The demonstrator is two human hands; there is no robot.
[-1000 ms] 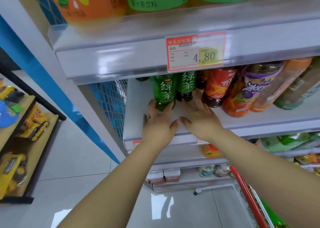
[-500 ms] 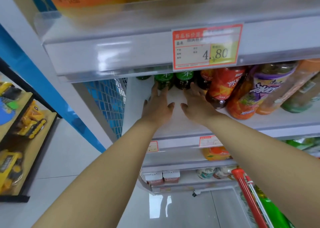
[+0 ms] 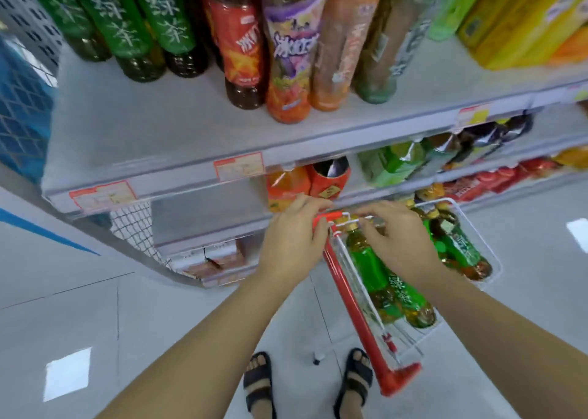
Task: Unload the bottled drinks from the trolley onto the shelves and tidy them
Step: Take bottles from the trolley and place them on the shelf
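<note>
The trolley's white wire basket [image 3: 460,212] with its red handle [image 3: 350,294] stands below the shelves, at the right. Several green tea bottles [image 3: 370,267] lie inside it. My right hand [image 3: 396,239] rests over the neck end of one of them, fingers curved; its grip is hidden. My left hand [image 3: 294,232] hovers at the handle's upper corner, fingers apart and holding nothing. On the shelf [image 3: 152,126] above, a row of green tea bottles [image 3: 119,24] stands at the left, beside red [image 3: 241,46] and orange drinks.
Lower shelves hold orange, red and green bottles [image 3: 393,161]. Price tags [image 3: 238,165] line the shelf edge. A blue mesh side panel [image 3: 22,116] closes the shelf's left end. My sandalled feet [image 3: 258,383] stand on grey floor tiles by the trolley.
Both hands have left the green tea bottles on the shelf and dropped down to the trolley. The view has tilted downward, away from the upper shelf.
</note>
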